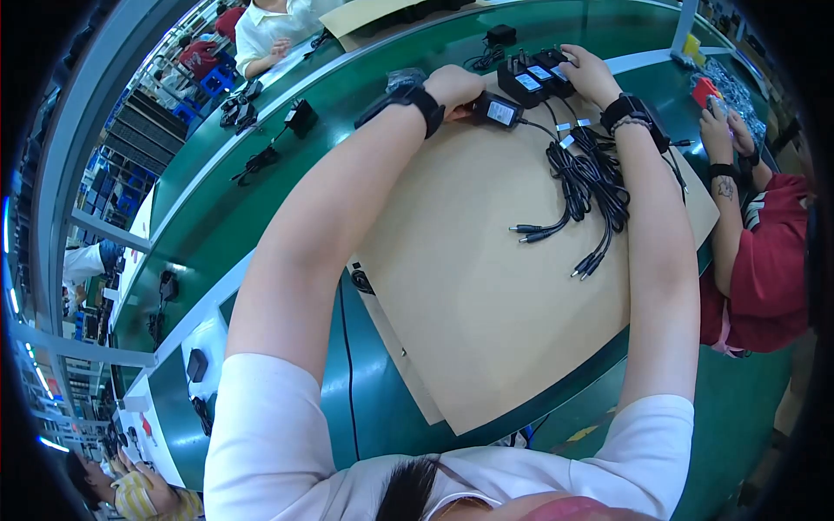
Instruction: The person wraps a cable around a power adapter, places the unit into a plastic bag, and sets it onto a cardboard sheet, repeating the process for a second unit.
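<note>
At the far edge of a brown cardboard sheet (469,286), my left hand (453,89) is closed on the end of a black power adapter (499,111) with a white label; its fingertips are partly hidden. My right hand (592,76) curls its fingers around the right side of a row of black power adapters (528,80), whose plug prongs point away from me. Black cords (599,178), bundled in coils with small white tags, trail from the adapters over the cardboard toward me. Their barrel connectors (526,233) lie loose on the sheet.
Beyond the cardboard runs a green conveyor belt (217,208) carrying spaced adapters, one of them (301,116) at left. Another adapter (500,35) sits past my hands. A co-worker in red (769,252) handles something red at right; another in white (282,26) sits across.
</note>
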A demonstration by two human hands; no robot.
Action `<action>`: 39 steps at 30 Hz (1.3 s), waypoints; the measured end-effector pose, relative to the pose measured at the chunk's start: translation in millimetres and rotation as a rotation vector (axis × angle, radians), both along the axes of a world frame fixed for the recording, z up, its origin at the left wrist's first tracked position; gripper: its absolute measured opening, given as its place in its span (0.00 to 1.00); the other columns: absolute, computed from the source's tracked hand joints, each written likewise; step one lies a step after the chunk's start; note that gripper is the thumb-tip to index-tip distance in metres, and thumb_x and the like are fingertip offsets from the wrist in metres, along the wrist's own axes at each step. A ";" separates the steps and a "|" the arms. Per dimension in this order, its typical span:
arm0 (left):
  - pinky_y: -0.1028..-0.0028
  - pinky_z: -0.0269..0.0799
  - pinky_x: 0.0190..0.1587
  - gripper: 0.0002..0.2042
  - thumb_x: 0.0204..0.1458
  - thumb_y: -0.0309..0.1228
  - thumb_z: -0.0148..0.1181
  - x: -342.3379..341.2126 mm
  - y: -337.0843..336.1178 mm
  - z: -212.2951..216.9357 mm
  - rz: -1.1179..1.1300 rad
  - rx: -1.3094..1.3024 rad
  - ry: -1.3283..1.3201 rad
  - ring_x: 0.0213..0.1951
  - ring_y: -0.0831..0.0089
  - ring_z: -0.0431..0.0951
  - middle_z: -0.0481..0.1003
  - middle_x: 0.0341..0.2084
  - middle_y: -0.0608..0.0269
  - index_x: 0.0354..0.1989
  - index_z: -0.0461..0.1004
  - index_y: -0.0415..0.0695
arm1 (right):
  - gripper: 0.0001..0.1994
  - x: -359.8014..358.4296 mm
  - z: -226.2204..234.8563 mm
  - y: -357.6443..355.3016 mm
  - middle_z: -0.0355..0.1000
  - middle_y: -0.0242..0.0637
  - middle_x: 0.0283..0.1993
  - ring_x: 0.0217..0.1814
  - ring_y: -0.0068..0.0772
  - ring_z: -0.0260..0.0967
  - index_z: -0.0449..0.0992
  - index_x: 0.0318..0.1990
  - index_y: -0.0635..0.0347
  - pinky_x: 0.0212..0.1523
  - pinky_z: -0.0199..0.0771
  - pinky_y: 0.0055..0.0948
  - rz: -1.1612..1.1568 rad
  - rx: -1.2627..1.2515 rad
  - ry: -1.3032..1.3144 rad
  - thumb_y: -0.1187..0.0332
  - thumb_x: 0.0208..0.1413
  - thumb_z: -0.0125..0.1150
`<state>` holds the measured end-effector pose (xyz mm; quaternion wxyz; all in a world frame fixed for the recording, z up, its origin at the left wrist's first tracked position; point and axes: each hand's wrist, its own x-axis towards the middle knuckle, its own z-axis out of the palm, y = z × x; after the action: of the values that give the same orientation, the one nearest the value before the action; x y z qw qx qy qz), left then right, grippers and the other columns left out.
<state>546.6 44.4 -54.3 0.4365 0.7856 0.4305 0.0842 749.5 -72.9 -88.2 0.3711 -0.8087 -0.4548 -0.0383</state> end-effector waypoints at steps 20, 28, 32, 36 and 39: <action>0.75 0.70 0.32 0.10 0.43 0.24 0.58 19.1 1.9 11.9 0.049 -0.300 -0.603 0.32 0.71 0.66 0.64 0.31 0.59 0.34 0.69 0.34 | 0.21 4.3 -1.2 5.2 0.68 0.51 0.47 0.48 0.48 0.66 0.63 0.54 0.60 0.48 0.66 0.33 0.025 0.060 0.076 0.66 0.52 0.51; 0.75 0.67 0.38 0.25 0.37 0.32 0.63 -66.9 -16.5 8.6 0.074 0.150 -0.527 0.37 0.72 0.69 0.67 0.37 0.55 0.44 0.63 0.35 | 0.20 17.3 8.5 -7.0 0.70 0.53 0.39 0.39 0.48 0.69 0.62 0.55 0.57 0.42 0.67 0.35 -0.051 0.175 -0.159 0.66 0.53 0.48; 0.77 0.67 0.36 0.24 0.38 0.31 0.63 -156.0 -55.8 40.6 0.012 0.238 -0.603 0.35 0.75 0.68 0.65 0.37 0.58 0.44 0.63 0.36 | 0.19 26.7 23.1 -7.5 0.70 0.40 0.33 0.33 0.30 0.66 0.64 0.54 0.57 0.37 0.68 0.27 -0.018 0.161 -0.053 0.66 0.54 0.48; 0.78 0.67 0.36 0.22 0.39 0.29 0.62 -241.8 -84.4 60.9 -0.014 0.210 -0.609 0.37 0.77 0.67 0.65 0.39 0.61 0.44 0.63 0.39 | 0.19 50.0 11.7 0.0 0.69 0.36 0.32 0.29 0.24 0.64 0.65 0.54 0.60 0.30 0.67 0.24 0.004 0.079 0.012 0.66 0.55 0.48; 0.78 0.65 0.39 0.19 0.42 0.25 0.59 -309.0 -90.3 65.4 0.092 0.243 -0.671 0.38 0.78 0.67 0.64 0.40 0.64 0.44 0.63 0.40 | 0.19 34.3 25.7 -1.4 0.69 0.36 0.33 0.27 0.22 0.63 0.66 0.53 0.58 0.25 0.65 0.23 0.018 0.001 0.064 0.63 0.54 0.50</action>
<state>237.7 -45.9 11.1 0.4528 0.7402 0.2848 0.4074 783.8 -74.3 -62.5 0.3861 -0.8052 -0.4500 -0.0091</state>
